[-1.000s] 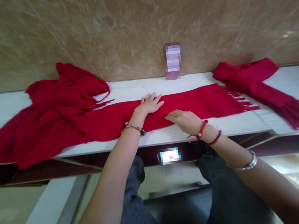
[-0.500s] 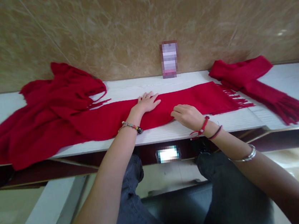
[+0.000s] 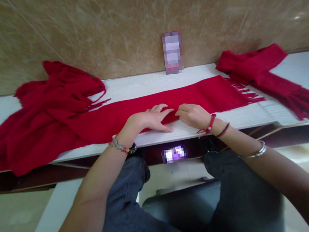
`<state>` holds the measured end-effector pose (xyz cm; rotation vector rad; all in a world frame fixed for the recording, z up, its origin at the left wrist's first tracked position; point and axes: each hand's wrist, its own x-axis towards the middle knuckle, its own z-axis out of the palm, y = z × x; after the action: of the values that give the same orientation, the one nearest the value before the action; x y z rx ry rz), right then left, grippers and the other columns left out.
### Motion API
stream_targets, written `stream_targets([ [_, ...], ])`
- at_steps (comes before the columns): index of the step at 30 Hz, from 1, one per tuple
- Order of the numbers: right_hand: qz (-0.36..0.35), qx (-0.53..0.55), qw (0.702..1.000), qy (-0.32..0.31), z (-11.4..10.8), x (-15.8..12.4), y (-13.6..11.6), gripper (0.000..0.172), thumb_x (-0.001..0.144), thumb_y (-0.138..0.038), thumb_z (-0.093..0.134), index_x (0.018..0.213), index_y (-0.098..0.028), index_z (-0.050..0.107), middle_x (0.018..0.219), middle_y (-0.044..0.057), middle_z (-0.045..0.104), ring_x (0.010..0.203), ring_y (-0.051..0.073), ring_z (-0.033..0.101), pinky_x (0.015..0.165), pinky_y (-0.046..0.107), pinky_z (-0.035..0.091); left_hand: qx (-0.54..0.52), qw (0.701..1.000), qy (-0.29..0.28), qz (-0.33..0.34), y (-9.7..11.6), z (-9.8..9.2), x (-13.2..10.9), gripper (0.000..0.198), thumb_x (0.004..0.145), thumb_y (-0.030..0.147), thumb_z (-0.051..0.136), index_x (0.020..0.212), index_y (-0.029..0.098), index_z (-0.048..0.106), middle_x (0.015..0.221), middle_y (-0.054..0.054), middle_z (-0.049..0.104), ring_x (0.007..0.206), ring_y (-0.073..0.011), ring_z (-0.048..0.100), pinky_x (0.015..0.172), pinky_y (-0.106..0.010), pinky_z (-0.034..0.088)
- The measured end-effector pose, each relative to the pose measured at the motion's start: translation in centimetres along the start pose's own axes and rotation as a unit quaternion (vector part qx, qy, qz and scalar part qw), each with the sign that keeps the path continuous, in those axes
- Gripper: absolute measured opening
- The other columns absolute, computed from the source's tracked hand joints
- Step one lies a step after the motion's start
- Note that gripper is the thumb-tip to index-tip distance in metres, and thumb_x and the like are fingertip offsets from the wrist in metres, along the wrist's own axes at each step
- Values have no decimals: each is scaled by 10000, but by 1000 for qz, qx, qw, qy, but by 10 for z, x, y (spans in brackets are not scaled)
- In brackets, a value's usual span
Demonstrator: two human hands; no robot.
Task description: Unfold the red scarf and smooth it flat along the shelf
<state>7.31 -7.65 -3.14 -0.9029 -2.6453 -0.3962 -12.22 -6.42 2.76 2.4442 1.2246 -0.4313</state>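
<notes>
A long red scarf lies stretched along the white tabletop, its fringe pointing right. My left hand, fingers spread and a ring on one, rests at the scarf's near edge around the middle. Just to its right, my right hand pinches that same edge between closed fingers. The edge is slightly lifted between the two hands. Toward the left the scarf runs under or into a heap of loose red cloth; where one ends and the other begins, I cannot tell.
Another red fringed scarf, loosely folded, lies at the right. A blurred-out upright phone-like object leans against the marble wall. Below the edge of the white tabletop, a lit screen shows above my knees.
My left hand has come down from the scarf's upper surface to its near edge, beside my right hand. My right hand keeps its pinch. The view has tilted slightly.
</notes>
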Motion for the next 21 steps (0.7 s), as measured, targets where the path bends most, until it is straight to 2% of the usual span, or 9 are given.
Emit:
stream_targets([
  [3,-6,-2,1000,18,2,2,0,256,905,-127,418,857,-117,669,807,87,630,728,168,503,647,281,345,7,1000,-19,-18,-1,2,-2,1000,663,669,537,1486,230,175,1574,-77,55,1414,-313,100,1137,-438,146],
  [7,-16,10,999,36,3,3,-2,253,915,-144,426,897,-129,678,889,96,646,786,172,508,663,285,340,0,1000,-21,8,-14,-8,2,867,734,645,452,1469,240,236,1557,-48,158,1399,-246,183,1128,-342,182],
  [10,-18,11,999,24,1,3,-5,257,921,-146,430,864,-138,681,862,87,646,777,167,498,648,289,320,3,999,35,-6,-32,-17,14,724,814,542,374,1443,190,300,1519,-61,261,1372,-197,256,1116,-279,188],
  [12,-20,5,1000,17,-2,4,-7,261,927,-150,428,855,-140,679,835,79,643,760,163,490,635,290,306,17,996,84,-37,-43,-21,27,666,842,462,356,1422,136,331,1493,-93,316,1351,-196,302,1109,-272,202],
  [14,-21,-8,1000,13,-5,4,-11,274,934,-154,420,838,-139,676,806,73,634,736,157,480,622,288,294,33,991,109,-74,-50,-22,41,618,857,418,357,1405,132,359,1456,-102,378,1326,-201,347,1095,-275,236],
  [18,-18,-38,999,3,-10,3,-16,288,937,-140,412,801,-135,666,737,56,605,681,146,458,597,285,274,29,981,138,-131,-53,-23,64,576,868,383,416,1391,143,391,1389,-130,446,1251,-218,449,1033,-262,322],
  [21,-15,-45,999,-12,-11,3,-19,290,936,-126,403,797,-135,658,719,49,589,649,139,441,585,284,265,-19,973,186,-135,-51,-24,76,578,878,375,442,1413,173,358,1350,-121,490,1200,-213,495,991,-264,363],
])
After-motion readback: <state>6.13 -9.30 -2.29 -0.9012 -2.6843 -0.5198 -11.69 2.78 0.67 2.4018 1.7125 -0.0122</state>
